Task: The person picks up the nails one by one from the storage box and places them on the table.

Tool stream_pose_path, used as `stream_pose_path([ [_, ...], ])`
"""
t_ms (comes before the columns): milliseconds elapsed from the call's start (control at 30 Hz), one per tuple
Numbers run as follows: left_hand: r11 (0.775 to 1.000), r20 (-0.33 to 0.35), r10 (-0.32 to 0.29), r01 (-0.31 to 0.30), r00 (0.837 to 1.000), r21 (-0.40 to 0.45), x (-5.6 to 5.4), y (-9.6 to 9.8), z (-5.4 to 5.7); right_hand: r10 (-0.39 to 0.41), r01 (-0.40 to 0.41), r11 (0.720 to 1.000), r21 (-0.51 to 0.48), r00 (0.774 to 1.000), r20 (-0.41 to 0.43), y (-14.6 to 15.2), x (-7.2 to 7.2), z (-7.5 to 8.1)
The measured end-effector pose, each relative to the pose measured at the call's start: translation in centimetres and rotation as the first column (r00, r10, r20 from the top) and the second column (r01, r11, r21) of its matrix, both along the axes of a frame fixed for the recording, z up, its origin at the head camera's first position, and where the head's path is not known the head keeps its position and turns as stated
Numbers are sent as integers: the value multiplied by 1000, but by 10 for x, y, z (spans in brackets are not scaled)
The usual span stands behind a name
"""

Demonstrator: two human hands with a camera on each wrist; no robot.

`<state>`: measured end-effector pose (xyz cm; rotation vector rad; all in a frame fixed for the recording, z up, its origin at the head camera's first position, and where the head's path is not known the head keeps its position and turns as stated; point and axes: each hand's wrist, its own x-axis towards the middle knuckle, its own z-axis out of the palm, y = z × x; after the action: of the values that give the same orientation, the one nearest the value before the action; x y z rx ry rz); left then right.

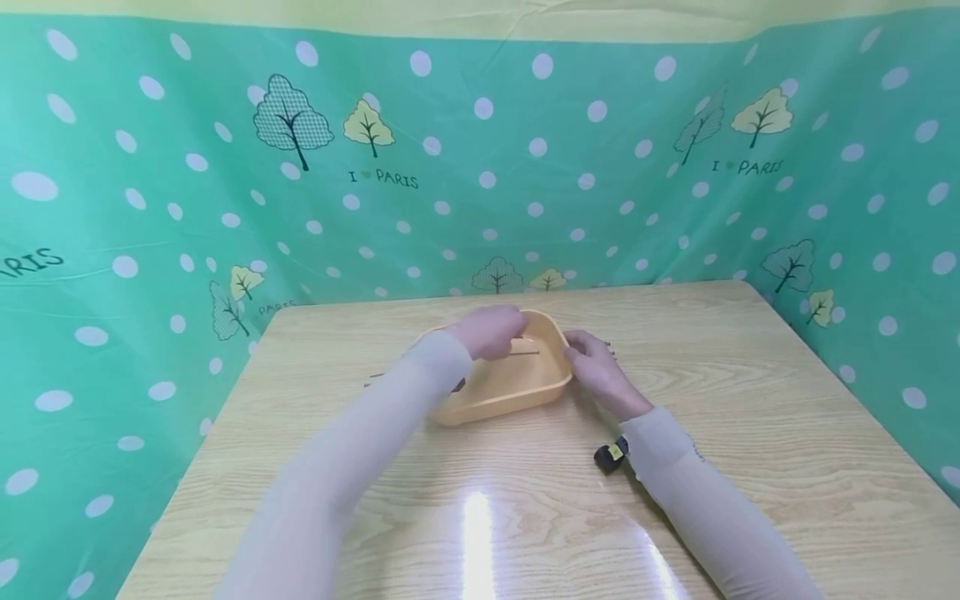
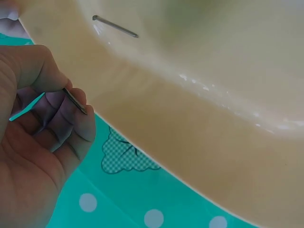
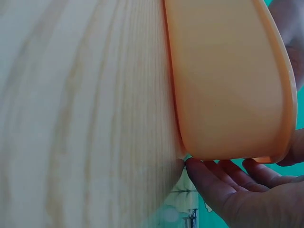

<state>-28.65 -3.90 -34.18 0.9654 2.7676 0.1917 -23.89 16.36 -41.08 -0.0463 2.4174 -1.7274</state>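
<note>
A light orange plastic basin (image 1: 501,407) stands on the wooden table. My left hand (image 1: 491,332) is over its far side, pinching a small metal nail (image 2: 75,101) between thumb and fingers near the rim. Another nail (image 2: 115,26) lies on the basin floor in the left wrist view. At the basin's right end, my right hand (image 1: 600,372) holds the wall, with the thumb at the rim and the fingers (image 3: 209,178) against the outside. The left forearm hides part of the basin's left side.
Thin metal pieces (image 1: 375,376) lie on the table left of the basin, and others (image 1: 611,348) show just beyond the right hand. A black device (image 1: 611,455) sits at the right wrist. Green dotted cloth (image 1: 525,208) hangs behind the table (image 1: 750,400).
</note>
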Motion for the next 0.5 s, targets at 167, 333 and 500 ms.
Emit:
stream_pose_path([
  [167, 998, -36, -32, 30, 999, -61, 2, -4, 1, -11, 11, 1000, 10, 1000, 15, -1, 1, -1],
  [333, 994, -73, -51, 44, 996, -95, 8, -10, 5, -23, 23, 1000, 10, 1000, 16, -1, 1, 0],
  [500, 994, -101, -61, 51, 993, -100, 15, -17, 11, -23, 23, 1000, 16, 1000, 9, -1, 1, 0],
])
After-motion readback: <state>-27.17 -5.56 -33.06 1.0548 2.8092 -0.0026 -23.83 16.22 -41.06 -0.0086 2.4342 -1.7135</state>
